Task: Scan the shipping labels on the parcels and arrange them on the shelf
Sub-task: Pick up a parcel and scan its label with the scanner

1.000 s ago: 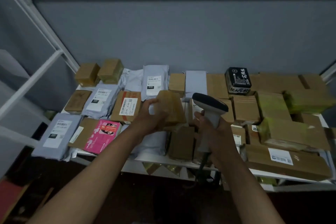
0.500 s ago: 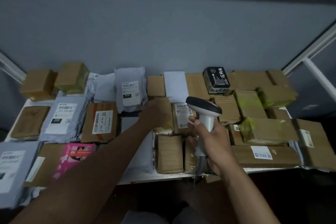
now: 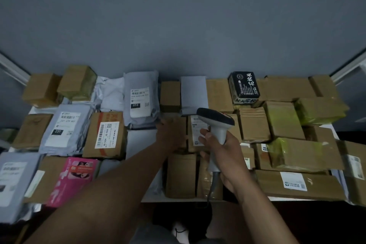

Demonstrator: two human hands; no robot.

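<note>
My left hand [image 3: 171, 134] lies over a small brown parcel [image 3: 178, 120] on the white shelf [image 3: 178, 200], among the middle rows of parcels, with its fingers curled over the parcel's far left edge. Just to its right lies a brown parcel with a white shipping label [image 3: 195, 134] facing up. My right hand [image 3: 225, 154] grips the handle of a grey barcode scanner [image 3: 215, 120]. The scanner's dark head points left, over the labelled parcel. Its cable hangs down past the shelf's front edge.
Parcels cover the shelf: grey mailers [image 3: 141, 99] [image 3: 63, 127], a labelled carton [image 3: 107, 134], a pink packet [image 3: 73, 176], a black box [image 3: 243, 87], yellow-taped cartons [image 3: 285, 123] at the right. White frame posts [image 3: 11, 69] [image 3: 348, 67] flank it, with a grey wall behind.
My left hand has carried the brown parcel from in front of the scanner down onto the shelf, left of the labelled parcel. The scanner has stayed in my right hand.
</note>
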